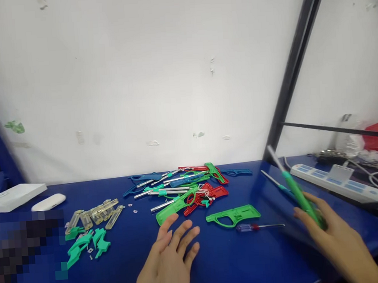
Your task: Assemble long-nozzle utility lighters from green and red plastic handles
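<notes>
My right hand (333, 230) is closed around a green long-nosed lighter (299, 194), whose metal tube points up and to the left, slightly blurred. Just behind it on the table lies a second lighter (282, 186) with a dark blue handle, partly hidden. Fingers spread and holding nothing, my left hand (171, 259) hovers over the front of the blue table (224, 268). To its right lie a green lighter shell half (246, 214) and a screwdriver (247, 227) with a purple and red handle. Beyond the left hand rests a green shell half (168, 212) at the pile's edge.
Green, red and blue shells with metal tubes (176, 190) form a heap near the wall. At left are several clear fuel tanks (100, 213), teal triggers (82, 241), a white case (48, 202) and a white box (14, 197). A power strip (334, 183) runs along the right.
</notes>
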### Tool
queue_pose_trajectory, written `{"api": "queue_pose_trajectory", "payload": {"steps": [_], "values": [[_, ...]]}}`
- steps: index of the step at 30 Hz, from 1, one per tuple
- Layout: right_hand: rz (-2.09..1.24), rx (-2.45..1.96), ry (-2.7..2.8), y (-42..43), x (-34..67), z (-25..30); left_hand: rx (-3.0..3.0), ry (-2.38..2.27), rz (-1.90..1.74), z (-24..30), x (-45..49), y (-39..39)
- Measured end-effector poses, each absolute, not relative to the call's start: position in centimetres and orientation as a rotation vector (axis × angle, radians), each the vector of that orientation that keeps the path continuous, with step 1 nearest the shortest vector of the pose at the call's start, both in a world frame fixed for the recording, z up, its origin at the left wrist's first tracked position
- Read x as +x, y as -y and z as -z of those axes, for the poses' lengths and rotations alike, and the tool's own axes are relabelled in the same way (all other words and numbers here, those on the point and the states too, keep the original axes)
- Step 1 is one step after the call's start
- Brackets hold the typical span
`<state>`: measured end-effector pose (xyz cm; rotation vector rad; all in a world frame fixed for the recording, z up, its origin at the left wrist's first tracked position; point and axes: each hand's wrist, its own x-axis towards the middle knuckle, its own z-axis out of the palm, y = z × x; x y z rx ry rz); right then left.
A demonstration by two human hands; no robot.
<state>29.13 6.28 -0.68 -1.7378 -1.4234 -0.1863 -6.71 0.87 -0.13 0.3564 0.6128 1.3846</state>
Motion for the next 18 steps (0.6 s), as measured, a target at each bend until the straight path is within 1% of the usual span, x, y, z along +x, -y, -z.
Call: {"api": "queue_pose_trajectory", "payload": {"steps": [3,6,13,18], "values": [[0.227,-1.889,1.447,-7.3,29.4,2.0,0.363,-0.654,-1.349,-0.3,-6.7,-0.9],[0.323,-1.896,1.484,-7.4,28.2,2.7,0.374,-0.673,-1.361,-0.6,-6.8,-0.8],[0.450,-1.604,1.638,-7.4,26.9,2.1,0.445,-0.666,-1.454,-1.2,-7.1,-0.2],[0.319,-1.420,1.964,-7.7,25.1,1.9,0.576,-0.598,-1.512,-1.0,-7.9,-0.3]]}}
